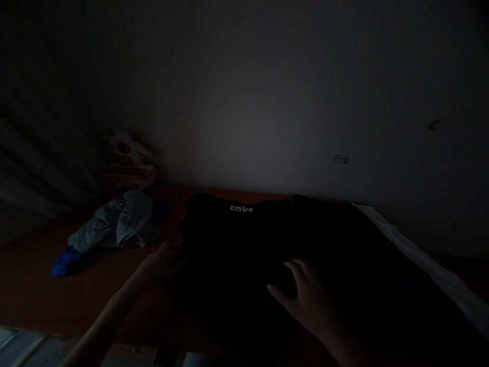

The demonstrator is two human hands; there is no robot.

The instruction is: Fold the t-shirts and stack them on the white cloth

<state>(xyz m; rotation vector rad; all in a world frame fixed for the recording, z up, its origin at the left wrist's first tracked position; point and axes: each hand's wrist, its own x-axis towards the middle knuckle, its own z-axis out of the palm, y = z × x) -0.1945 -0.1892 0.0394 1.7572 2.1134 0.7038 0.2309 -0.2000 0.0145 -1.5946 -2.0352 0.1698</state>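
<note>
A black shirt point(237, 255) lies spread out in front of me, with pale lettering point(242, 209) at its neckline. My left hand point(158, 265) is at the shirt's left edge, its fingers apart; dim light hides whether they touch the cloth. Over the right part of the shirt is my right hand point(305, 295), thumb and fingers apart and nothing between them. Another black garment point(344, 255) lies alongside on the right, and the border between the two is hard to make out.
A crumpled grey and blue garment point(122, 221) lies on the brown surface point(126, 316) at left. Behind it are a white and red toy-like object point(128, 150) and a stack point(130, 176). White cloth point(412, 255) shows along the right. A wall point(248, 112) rises behind; a curtain point(30, 158) hangs left.
</note>
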